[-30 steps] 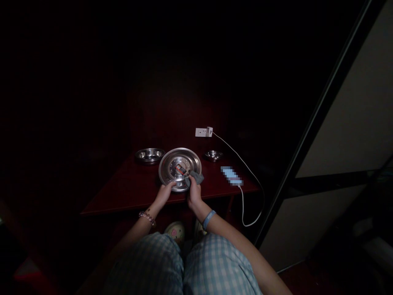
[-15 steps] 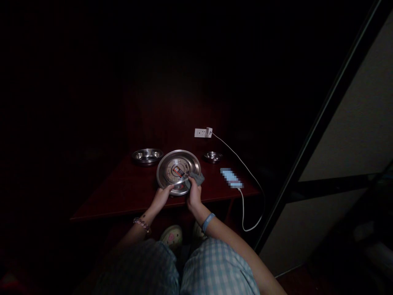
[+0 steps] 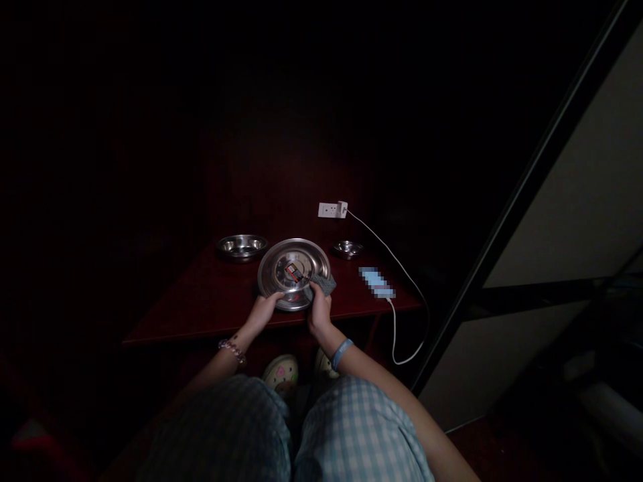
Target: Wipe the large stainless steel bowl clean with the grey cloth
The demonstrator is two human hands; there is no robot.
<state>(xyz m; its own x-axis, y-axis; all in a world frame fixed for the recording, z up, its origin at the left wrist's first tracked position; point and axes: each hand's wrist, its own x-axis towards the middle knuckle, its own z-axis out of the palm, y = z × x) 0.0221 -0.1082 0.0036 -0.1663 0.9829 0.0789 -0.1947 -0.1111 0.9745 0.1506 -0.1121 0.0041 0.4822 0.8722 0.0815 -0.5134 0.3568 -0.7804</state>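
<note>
One shiny, round, stickered dish (image 3: 281, 258) tilts in the left hand (image 3: 263, 311), the right hand (image 3: 319, 309) holding cloth (image 3: 324, 285) to it.

A round, shiny stainless-steel dish (image 3: 278, 268), its wide rim unobscured on the far side and a dark-and-orange label (image 3: 293, 271) at its centre, tilts toward the person in the left hand (image 3: 262, 312). A folded-looking grey cloth (image 3: 324, 284), in the right hand (image 3: 320, 312), covers its lower-right rim.

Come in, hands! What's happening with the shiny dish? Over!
Left hand gripping near rim of metal dish. Right hand holding grey cloth against it. Dish tilted, sticker showing. White cable off right, out of the way.
</note>
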